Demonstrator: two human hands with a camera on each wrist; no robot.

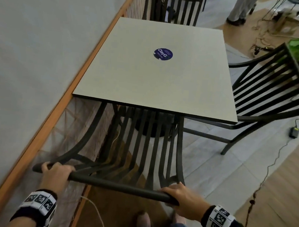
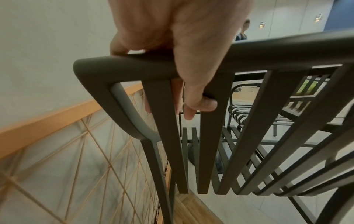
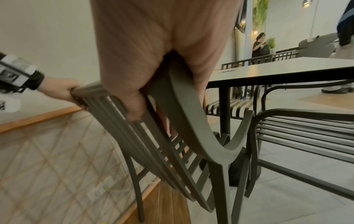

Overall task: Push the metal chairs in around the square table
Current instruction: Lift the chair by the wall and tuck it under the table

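At 6 o'clock, the left hand and right hand curl their fingers around the top rail of a dark slatted metal chair, its seat partly under the near edge of the square table. A second chair stands angled at 3 o'clock, a third at 12, with a power adapter and trailing cables on the floor at right.

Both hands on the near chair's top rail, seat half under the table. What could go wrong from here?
1. The near chair may hit the table's pedestal base before it is fully in.
2. The right chair sits angled close by; their frames could snag.
3. A floor cable by the feet could catch a step.
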